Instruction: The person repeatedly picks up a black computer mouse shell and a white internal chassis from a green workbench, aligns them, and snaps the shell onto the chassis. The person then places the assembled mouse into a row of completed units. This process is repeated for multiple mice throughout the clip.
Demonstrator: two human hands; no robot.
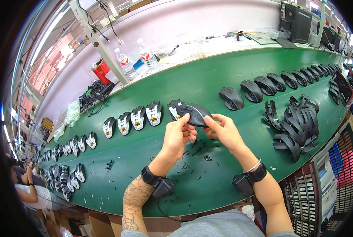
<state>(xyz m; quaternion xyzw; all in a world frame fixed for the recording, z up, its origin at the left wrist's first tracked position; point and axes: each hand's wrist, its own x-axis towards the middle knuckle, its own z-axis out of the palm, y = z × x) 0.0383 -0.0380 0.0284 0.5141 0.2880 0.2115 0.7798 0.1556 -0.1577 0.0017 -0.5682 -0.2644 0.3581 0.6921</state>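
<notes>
A black computer mouse [195, 113] is held up over the green bench, between my two hands. My left hand [175, 136] grips its left side with the thumb on top and the fingers curled beneath. My right hand [225, 132] pinches the right end with thumb and fingers. Just behind it, partly hidden, lies an uncovered mouse base [173, 106], grey-white and black. Several similar bases [138, 117] with yellow parts stand in a row to the left. Further right runs a line of black covered mice [231, 98]. Small black scraps [184, 166] are scattered below my hands.
Loose black mouse shells [299, 124] are heaped at the right. More mouse parts [62, 177] lie at the far left, near another person [30, 189]. Two plastic bottles [147, 55] and cables line the back shelf. Black crates [303, 201] stand by the bench's right front edge.
</notes>
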